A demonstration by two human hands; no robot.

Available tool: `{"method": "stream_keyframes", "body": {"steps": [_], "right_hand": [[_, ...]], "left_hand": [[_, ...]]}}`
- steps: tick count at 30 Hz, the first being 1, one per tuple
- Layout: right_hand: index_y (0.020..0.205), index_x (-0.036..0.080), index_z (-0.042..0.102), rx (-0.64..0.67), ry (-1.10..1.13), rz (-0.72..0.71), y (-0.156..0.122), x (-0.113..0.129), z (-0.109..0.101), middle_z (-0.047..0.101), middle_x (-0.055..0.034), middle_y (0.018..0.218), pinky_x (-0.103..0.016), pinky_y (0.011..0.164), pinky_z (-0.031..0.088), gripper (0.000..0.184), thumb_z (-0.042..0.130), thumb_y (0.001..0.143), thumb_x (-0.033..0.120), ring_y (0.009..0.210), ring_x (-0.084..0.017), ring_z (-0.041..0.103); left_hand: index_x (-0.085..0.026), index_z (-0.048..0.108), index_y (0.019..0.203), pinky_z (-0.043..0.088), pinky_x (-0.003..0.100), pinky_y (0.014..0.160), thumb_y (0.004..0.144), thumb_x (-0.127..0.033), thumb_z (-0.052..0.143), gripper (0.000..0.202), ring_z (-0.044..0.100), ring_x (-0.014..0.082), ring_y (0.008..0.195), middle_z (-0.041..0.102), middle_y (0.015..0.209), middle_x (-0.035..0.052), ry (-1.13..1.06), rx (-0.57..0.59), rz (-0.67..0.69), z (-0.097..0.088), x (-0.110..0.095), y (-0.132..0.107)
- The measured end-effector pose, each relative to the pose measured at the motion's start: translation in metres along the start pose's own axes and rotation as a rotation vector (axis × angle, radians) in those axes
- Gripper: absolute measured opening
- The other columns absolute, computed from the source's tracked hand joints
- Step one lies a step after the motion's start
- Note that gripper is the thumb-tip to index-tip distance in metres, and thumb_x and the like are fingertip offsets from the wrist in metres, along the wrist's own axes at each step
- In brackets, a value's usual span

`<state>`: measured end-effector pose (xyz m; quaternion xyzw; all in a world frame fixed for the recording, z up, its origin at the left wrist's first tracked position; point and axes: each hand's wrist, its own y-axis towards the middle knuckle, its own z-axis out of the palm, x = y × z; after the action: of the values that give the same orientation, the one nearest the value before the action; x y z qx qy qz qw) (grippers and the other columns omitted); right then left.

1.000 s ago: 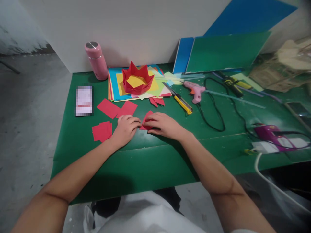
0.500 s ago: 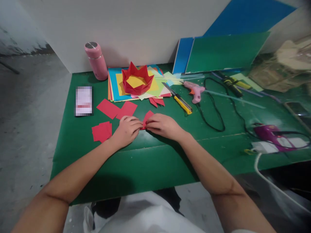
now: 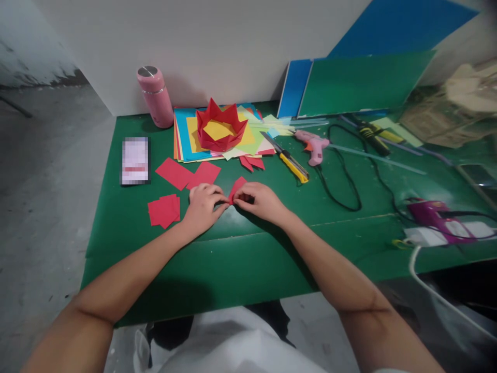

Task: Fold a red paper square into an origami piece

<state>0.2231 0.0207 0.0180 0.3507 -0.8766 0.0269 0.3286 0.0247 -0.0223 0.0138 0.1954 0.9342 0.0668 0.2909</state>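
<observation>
A small piece of folded red paper point(image 3: 238, 184) lies on the green table between my hands, largely covered by my fingers. My left hand point(image 3: 205, 205) pinches its lower left edge. From the other side, my right hand point(image 3: 259, 201) pinches it with thumb and fingertips. Left of my left hand is a small stack of red paper squares point(image 3: 164, 210). Just beyond it lie red paper rectangles point(image 3: 173, 173). Several folded red pieces point(image 3: 253, 163) rest in front of the coloured sheets.
A red pointed paper ring point(image 3: 221, 140) sits on coloured paper sheets point(image 3: 182, 142). Behind are a pink bottle point(image 3: 157, 101) and a phone-like blurred item point(image 3: 135, 160). To the right lie a yellow utility knife point(image 3: 293, 166), a pink glue gun point(image 3: 313, 147) with its cable, and a power strip point(image 3: 423, 236).
My right hand's fingers have curled into a tighter pinch at the paper's lower end. My left thumb now shows stretched towards it. The red paper stays in nearly the same place.
</observation>
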Motion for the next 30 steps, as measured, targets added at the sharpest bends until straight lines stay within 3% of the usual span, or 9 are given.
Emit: {"method": "stream_keyframes", "body": {"steps": [18, 30], "right_hand": [[0.079, 0.018, 0.064, -0.030, 0.001, 0.038, -0.0004, 0.0028, 0.0035, 0.063, -0.0014, 0.071, -0.027, 0.066, 0.039, 0.004, 0.063, 0.083, 0.019, 0.068, -0.015, 0.054], [0.076, 0.018, 0.062, -0.040, 0.027, 0.076, 0.0018, 0.0040, 0.0058, 0.062, 0.0000, 0.070, -0.026, 0.066, 0.038, 0.007, 0.066, 0.080, 0.015, 0.067, -0.014, 0.053]], "left_hand": [[-0.026, 0.073, 0.089, 0.032, 0.040, 0.085, 0.090, -0.035, 0.060, 0.016, 0.052, 0.0217, 0.099, 0.067, 0.102, 0.0020, 0.001, 0.049, -0.064, 0.0001, -0.0017, 0.0008], [-0.025, 0.072, 0.085, 0.031, 0.040, 0.083, 0.090, -0.031, 0.061, 0.014, 0.051, 0.0215, 0.097, 0.070, 0.101, -0.0013, 0.031, -0.003, -0.007, -0.0002, -0.0030, 0.0007]]}}
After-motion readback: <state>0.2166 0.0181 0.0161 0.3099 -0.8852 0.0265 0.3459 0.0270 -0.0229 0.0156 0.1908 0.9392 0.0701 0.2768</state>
